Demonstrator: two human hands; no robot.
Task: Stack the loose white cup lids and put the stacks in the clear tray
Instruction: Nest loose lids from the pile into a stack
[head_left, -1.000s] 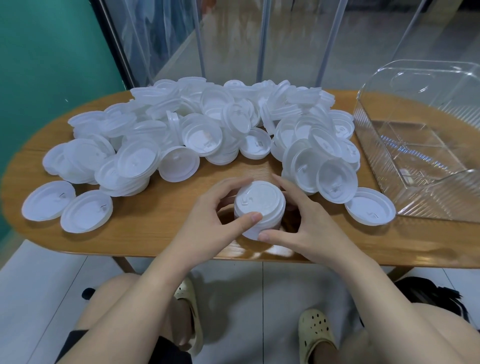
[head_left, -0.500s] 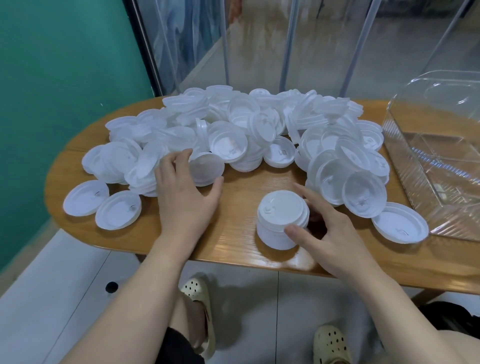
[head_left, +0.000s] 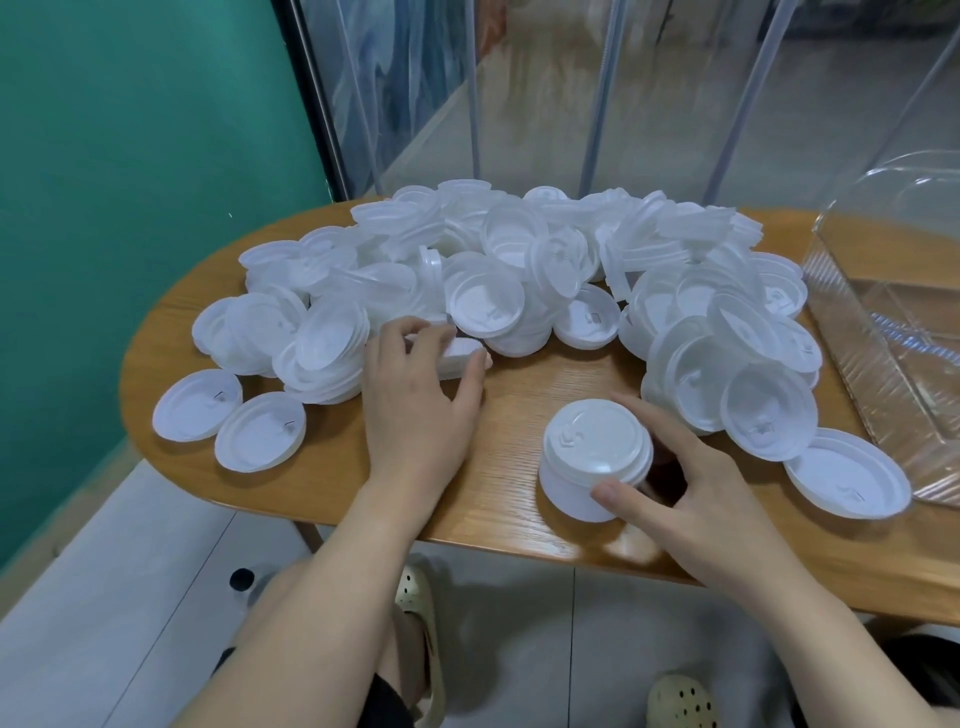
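A stack of white lids (head_left: 592, 457) stands near the front edge of the oval wooden table (head_left: 519, 499). My right hand (head_left: 691, 493) curls round the stack's right side, thumb against its front. My left hand (head_left: 421, 395) pinches a single white lid (head_left: 457, 356) at the near edge of the big pile of loose lids (head_left: 519, 280), which spreads across the back of the table. The clear tray (head_left: 893, 332) stands at the right end, only partly in view, with nothing visible inside.
Two single lids (head_left: 228, 415) lie flat at the table's left end, and another lid (head_left: 847, 473) lies by the tray's front corner. A green wall rises to the left, glass panels behind. My knees and sandalled feet are below the table edge.
My left hand left the stack, reached left to the pile's edge and now pinches one lid there. My right hand stayed on the stack. The camera turned left.
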